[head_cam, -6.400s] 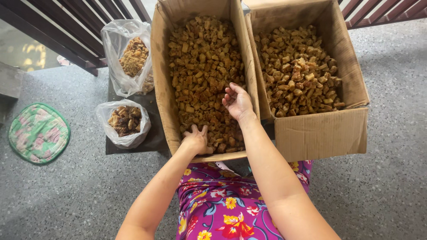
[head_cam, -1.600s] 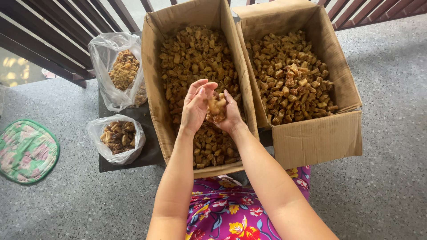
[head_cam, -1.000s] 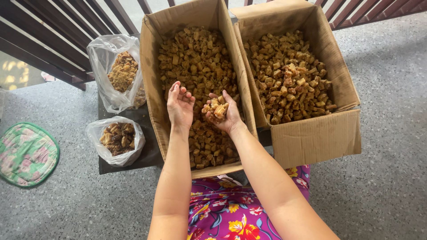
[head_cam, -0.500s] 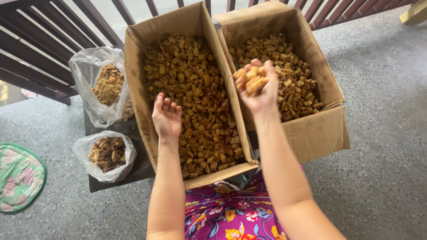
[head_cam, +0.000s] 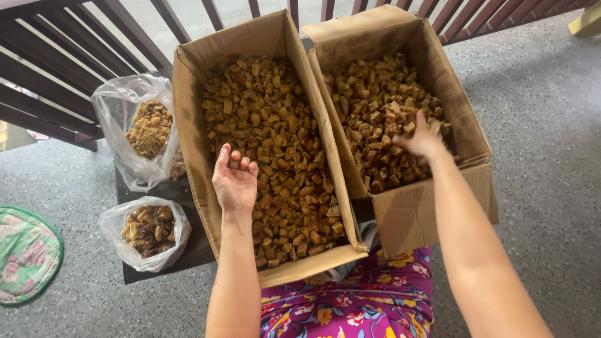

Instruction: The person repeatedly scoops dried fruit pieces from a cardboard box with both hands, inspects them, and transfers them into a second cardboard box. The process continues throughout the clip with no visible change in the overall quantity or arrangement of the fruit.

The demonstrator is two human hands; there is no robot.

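I see two corrugated cardboard boxes side by side, flaps up, both heaped with rough, knobbly golden-brown chunks. My left hand (head_cam: pixel 235 178) hovers over the left box (head_cam: pixel 194 134), palm up and cupped, fingers loosely curled, holding nothing. My right hand (head_cam: pixel 421 139) is reached into the right box (head_cam: pixel 460 103), fingers spread and pressed down into the chunks (head_cam: pixel 369 94); I cannot tell whether it grips any. Left of the boxes, on a dark counter (head_cam: pixel 188 247), stand two crinkled clear plastic bags: the upper bag (head_cam: pixel 119 109) holds finer, crumbly tan bits, the lower bag (head_cam: pixel 147 231) darker, larger pieces. A round quilted floral mat (head_cam: pixel 25 253) lies on the speckled grey floor (head_cam: pixel 551 156). Dark wooden railing (head_cam: pixel 56 69) slats run behind.
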